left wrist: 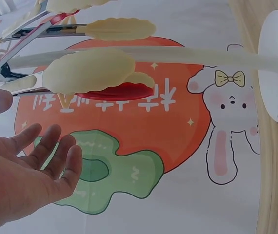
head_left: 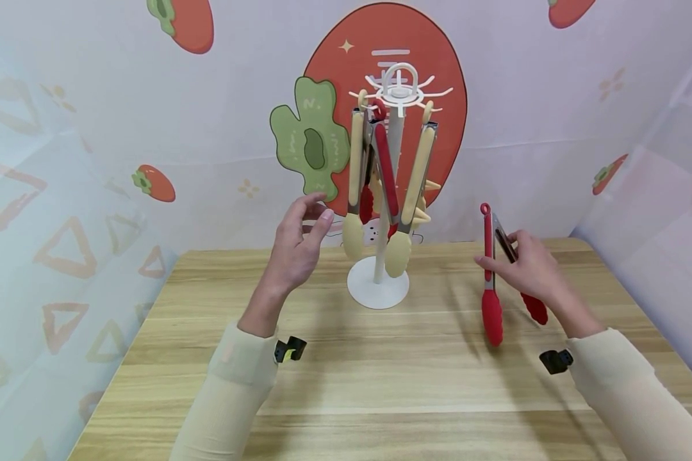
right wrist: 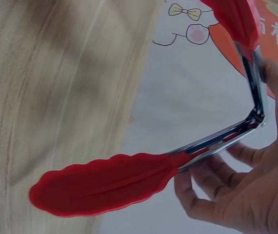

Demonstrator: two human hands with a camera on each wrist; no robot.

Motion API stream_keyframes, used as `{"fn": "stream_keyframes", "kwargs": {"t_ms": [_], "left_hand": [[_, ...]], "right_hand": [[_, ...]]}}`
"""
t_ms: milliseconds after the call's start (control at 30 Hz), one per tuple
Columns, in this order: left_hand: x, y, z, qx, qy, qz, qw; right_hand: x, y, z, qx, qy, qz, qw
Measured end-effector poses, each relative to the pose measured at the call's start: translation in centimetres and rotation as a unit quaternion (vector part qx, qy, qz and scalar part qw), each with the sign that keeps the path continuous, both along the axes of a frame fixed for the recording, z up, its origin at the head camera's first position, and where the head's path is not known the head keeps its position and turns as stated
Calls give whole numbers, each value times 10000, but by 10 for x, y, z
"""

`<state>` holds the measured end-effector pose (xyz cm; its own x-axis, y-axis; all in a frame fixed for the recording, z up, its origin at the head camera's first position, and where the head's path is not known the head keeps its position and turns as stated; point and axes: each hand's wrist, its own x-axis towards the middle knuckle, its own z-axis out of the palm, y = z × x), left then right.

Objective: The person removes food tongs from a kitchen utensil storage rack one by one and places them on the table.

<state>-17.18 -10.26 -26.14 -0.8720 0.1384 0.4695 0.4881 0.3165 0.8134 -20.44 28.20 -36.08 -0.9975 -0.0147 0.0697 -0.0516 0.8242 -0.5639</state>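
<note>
My right hand [head_left: 527,266] holds a pair of red-tipped tongs [head_left: 488,240] above the table's right side. Their two arms are spread apart, with the red scalloped heads [right wrist: 105,187] pointing down in the head view. The thumb lies at one arm and the fingers at the other. My left hand [head_left: 301,246] is raised beside a white hanging rack [head_left: 377,285], palm toward it, fingers relaxed and holding nothing. A gap shows between it and the nearest cream tongs [head_left: 354,166]. More cream tongs [head_left: 418,173] and red tongs [head_left: 385,169] hang from the rack's hooks.
The rack's round base stands near the back of the wooden table [head_left: 427,397]. Its top has several hooks [head_left: 443,92] around a ring. Behind it hangs a printed cloth [head_left: 236,121] with a large red fruit. Pale cloth also borders the left and right sides.
</note>
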Motion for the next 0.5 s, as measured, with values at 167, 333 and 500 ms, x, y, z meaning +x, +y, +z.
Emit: {"fn": "stream_keyframes", "kwargs": {"t_ms": [167,333,500], "left_hand": [[-1,0,0,20,-10,19,10000],[-1,1,0,25,-30,22,10000],[-1,2,0,33,-41,-2,10000]], "right_hand": [[1,3,-6,173,-367,-199,9990],[1,5,-11,280,-548,-397,9973],[2,5,-15,358,-595,-512,9963]]}}
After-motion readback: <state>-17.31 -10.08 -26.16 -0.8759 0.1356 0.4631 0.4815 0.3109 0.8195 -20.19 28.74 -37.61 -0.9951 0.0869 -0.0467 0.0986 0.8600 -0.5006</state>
